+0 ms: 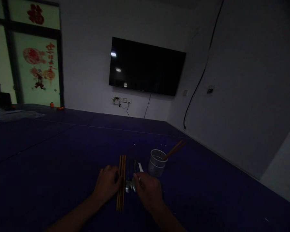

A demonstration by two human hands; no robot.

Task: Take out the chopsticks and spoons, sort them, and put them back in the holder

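Observation:
Several wooden chopsticks lie side by side on the dark blue surface. My left hand is curled against their left edge, its fingertips closed on them. To their right lies a metal spoon, bowl toward me. A second spoon is beside it, partly covered by my right hand, whose thumb and fingers are closed around it. A utensil with a pale handle sticks out beyond the right hand; its other end is hidden. Behind that hand stands a metal cup with chopsticks leaning out to the right.
The dark blue surface reaches to the walls, with a seam across it. A black cable hangs down the right wall. A television is on the far wall. Clear plastic sheeting and small orange items lie far left.

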